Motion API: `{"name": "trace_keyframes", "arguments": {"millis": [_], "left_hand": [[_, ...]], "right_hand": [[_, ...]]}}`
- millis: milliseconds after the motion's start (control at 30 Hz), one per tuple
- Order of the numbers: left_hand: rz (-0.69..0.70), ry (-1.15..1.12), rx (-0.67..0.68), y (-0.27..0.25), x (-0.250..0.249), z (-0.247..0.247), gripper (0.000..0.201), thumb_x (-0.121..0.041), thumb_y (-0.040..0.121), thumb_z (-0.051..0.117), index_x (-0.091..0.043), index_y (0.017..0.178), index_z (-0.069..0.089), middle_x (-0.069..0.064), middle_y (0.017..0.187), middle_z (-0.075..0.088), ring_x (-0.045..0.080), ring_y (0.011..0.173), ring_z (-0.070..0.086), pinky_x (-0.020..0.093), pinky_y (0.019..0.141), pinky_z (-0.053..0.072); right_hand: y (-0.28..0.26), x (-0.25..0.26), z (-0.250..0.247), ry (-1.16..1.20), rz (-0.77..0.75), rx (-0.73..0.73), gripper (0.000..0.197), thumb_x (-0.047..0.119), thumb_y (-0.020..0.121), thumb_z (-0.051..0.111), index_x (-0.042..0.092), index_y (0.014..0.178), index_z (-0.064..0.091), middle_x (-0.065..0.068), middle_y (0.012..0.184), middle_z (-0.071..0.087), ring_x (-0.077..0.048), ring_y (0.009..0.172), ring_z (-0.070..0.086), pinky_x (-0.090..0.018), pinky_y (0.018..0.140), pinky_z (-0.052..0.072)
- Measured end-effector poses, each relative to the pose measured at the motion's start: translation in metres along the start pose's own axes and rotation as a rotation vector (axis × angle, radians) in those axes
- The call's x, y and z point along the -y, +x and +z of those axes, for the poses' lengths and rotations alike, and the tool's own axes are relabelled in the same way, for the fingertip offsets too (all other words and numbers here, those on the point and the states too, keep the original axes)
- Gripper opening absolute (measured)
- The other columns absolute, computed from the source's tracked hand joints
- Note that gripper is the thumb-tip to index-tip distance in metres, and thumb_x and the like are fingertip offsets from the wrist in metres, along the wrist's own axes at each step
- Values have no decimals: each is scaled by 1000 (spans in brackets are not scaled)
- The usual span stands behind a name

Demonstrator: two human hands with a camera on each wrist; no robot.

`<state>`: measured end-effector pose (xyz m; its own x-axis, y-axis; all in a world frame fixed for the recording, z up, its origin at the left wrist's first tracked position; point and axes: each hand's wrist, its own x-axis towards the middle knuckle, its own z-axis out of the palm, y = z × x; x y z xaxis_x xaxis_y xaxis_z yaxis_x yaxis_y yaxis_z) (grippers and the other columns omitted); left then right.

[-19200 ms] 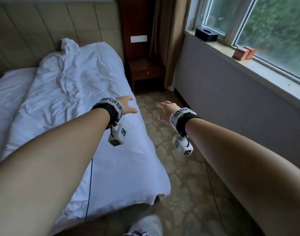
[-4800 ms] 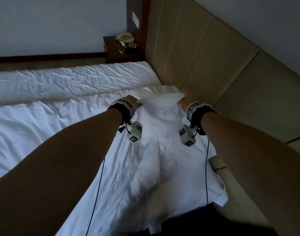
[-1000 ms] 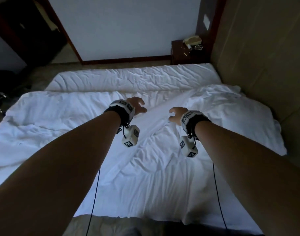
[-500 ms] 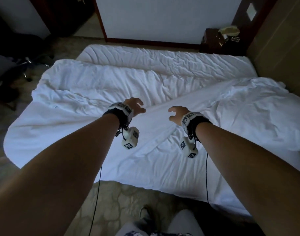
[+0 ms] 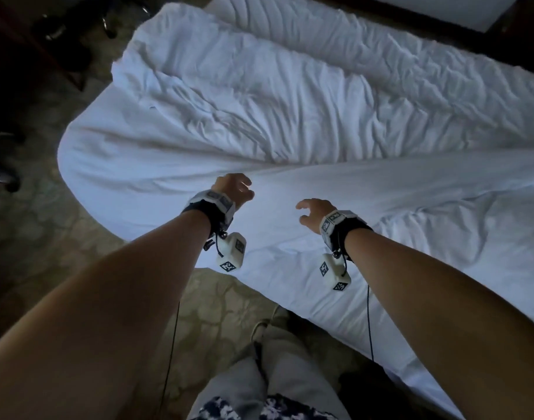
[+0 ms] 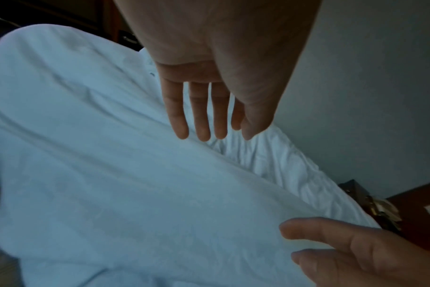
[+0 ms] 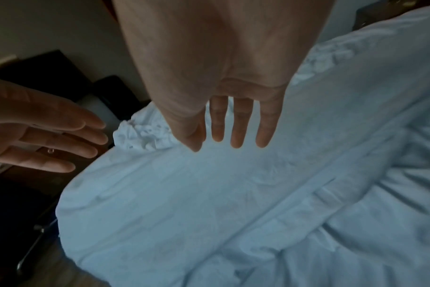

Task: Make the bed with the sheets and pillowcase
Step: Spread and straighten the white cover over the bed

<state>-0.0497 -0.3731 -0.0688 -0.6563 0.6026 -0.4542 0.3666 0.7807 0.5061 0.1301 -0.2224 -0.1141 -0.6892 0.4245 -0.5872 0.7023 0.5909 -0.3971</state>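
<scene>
Both hands out over the bed, holding nothing. Left hand [image 5: 234,189] hovers above the near smooth stretch of the white cotton sheet [image 5: 335,213]; fingers [image 6: 199,116] straight, slightly apart, tips pointing down toward the cloth. Cannot tell whether the tips touch it. Right hand [image 5: 315,213] beside it, a gap between the two, fingers [image 7: 241,126] also extended and spread, thumb apart, nothing in the palm.

The white sheet lies spread over the near part of the bed, its edge hanging over the side toward the patterned beige floor [image 5: 217,313]. Farther across the bed, a rumpled white duvet [image 5: 259,95] lies in heavy creases, its rounded corner toward the left end. Beyond that, a strip of wrinkled white bedding [image 5: 381,47] along the far edge.

Grey trouser leg [image 5: 278,368] of the person at the bottom of the head view, just beside the bed. Dark wooden nightstand [image 6: 415,211] at the bed's far corner in the left wrist view.
</scene>
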Motion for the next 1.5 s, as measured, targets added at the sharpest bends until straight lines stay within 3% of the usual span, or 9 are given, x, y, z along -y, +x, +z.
{"name": "trace_keyframes", "arguments": {"millis": [233, 367, 500, 600, 700, 867, 1033, 1200, 1500], "left_hand": [[-113, -50, -128, 23, 70, 50, 19, -25, 82, 64, -26, 100, 69, -10, 97, 72, 16, 93, 64, 23, 78, 46], [-136, 33, -39, 42, 112, 80, 31, -27, 84, 64, -25, 116, 64, -6, 114, 68, 18, 106, 62, 28, 85, 47], [-61, 239, 195, 76, 159, 114, 75, -32, 84, 70, -23, 148, 33, 4, 155, 29, 29, 141, 26, 44, 111, 34], [-57, 289, 255, 103, 191, 145, 99, -40, 74, 78, -37, 151, 15, -6, 161, 0, 28, 147, 2, 63, 105, 33], [-66, 356, 367, 126, 210, 171, 123, -51, 66, 81, -44, 150, -9, -12, 159, -21, 26, 147, -17, 76, 98, 20], [-79, 502, 427, 153, 221, 200, 143, -65, 53, 80, -37, 146, -25, -3, 159, -21, 35, 143, -26, 87, 88, 5], [-92, 547, 342, 150, 213, 190, 104, -45, 78, 68, -39, 149, -8, -6, 160, -5, 31, 148, -8, 76, 95, 23], [-89, 391, 92, 135, 218, 129, 41, -10, 88, 56, -21, 127, 53, 7, 132, 54, 31, 123, 50, 49, 88, 49], [-23, 405, -150, 97, 139, -41, 38, 3, 84, 43, -13, 114, 60, 17, 111, 62, 40, 99, 61, 42, 76, 49]], "right_hand": [[71, -10, 67, -95, -42, 133, 46, 19, 91, 54, 24, 136, 49, -2, 144, 46, -24, 128, 47, -33, 102, 41], [103, -12, 97, -288, -129, 158, 61, 22, 89, 59, 27, 145, 37, 2, 158, 23, -22, 145, 19, -37, 116, 25], [133, -8, 121, -612, -216, 121, 92, 35, 81, 70, 38, 151, 10, 8, 160, -14, -23, 148, -13, -62, 112, 1], [158, -10, 147, -707, -162, 124, 120, 40, 67, 81, 44, 148, -8, 4, 154, -32, -30, 143, -27, -78, 97, -7], [191, -16, 169, -733, -99, 134, 124, 40, 68, 80, 47, 144, -18, 4, 155, -31, -33, 145, -22, -82, 96, -2], [227, -10, 187, -683, -72, 97, 70, 38, 93, 51, 47, 147, 7, 0, 159, 7, -35, 143, 15, -79, 100, 12], [229, 16, 160, -507, -124, -25, 34, 10, 86, 52, 27, 116, 58, -10, 116, 64, -41, 105, 59, -46, 85, 50], [207, 43, 108, -417, -117, -68, 36, 10, 87, 48, 24, 119, 56, -17, 110, 67, -40, 101, 63, -42, 81, 50], [146, 129, 28, -325, -158, -201, 38, 18, 89, 58, 23, 126, 49, -2, 130, 57, -31, 119, 53, -48, 100, 40]]}}
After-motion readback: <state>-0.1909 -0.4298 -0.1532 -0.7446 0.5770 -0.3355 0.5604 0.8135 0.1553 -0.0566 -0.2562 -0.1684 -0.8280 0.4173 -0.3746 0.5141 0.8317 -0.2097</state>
